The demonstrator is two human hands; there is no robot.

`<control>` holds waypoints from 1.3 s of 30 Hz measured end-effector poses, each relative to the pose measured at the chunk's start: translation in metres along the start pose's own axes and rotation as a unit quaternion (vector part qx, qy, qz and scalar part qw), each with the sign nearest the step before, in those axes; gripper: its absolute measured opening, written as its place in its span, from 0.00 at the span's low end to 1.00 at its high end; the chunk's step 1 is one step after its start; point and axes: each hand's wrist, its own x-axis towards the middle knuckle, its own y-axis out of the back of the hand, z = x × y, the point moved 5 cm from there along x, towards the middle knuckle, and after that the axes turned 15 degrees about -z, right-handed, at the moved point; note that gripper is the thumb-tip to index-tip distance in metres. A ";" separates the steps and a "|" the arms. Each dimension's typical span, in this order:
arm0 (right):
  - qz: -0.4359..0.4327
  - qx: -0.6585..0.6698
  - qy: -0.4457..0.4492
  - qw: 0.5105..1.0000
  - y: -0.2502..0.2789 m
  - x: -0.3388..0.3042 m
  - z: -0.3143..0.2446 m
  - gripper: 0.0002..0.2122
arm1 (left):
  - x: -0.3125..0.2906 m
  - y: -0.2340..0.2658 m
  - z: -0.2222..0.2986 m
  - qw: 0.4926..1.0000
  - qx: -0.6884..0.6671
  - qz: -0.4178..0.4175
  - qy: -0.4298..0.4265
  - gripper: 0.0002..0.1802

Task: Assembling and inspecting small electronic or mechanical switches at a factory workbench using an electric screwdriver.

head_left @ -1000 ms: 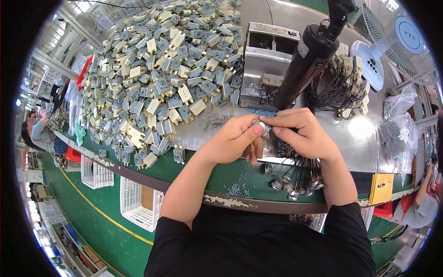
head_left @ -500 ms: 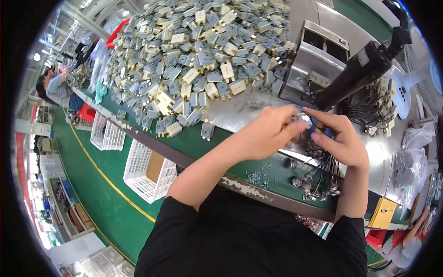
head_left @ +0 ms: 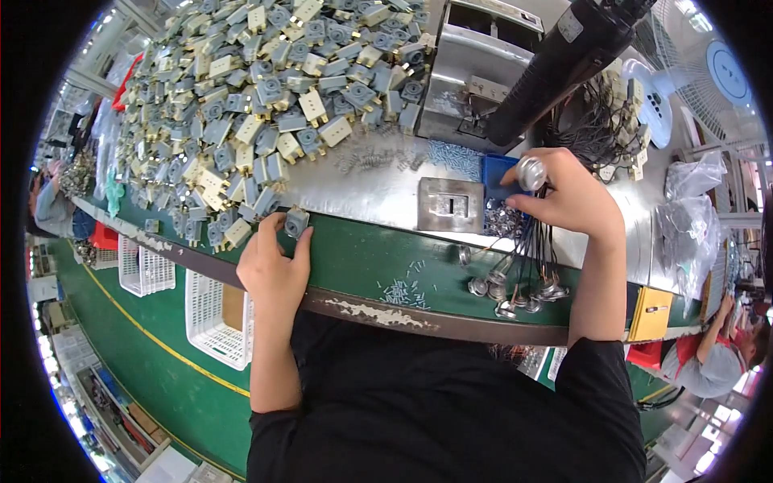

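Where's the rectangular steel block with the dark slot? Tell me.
In the head view, right of centre, the block lies on the shiny steel tabletop, beside the blue tray, left of the bare right hand.

Looking down from wearer's head, left one of side-by-side fisheye pair, upright, unmirrored. Facing forward and steeply downward, past black-clad torso (head_left: 451,402) at lower edge, onto workbench (head_left: 354,249). Viewing left hand (head_left: 274,262) and right hand (head_left: 568,193) from above, fairly near. Sweeping wide, taking in green floor (head_left: 153,354) at left, fan (head_left: 727,72) at upper right. Bending straight lines outward, going black at corners.
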 end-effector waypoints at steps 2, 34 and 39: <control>-0.004 -0.062 0.066 0.996 -0.004 0.000 -0.005 0.10 | -0.003 0.002 0.005 0.995 -0.052 0.016 -0.078 0.21; 0.065 0.052 0.040 0.996 -0.030 -0.008 -0.001 0.07 | 0.068 -0.010 0.110 0.855 -0.340 -0.179 -0.348 0.22; 0.101 0.116 0.038 0.987 -0.020 -0.017 0.006 0.09 | 0.068 -0.023 0.104 0.630 -0.725 -0.237 -0.146 0.21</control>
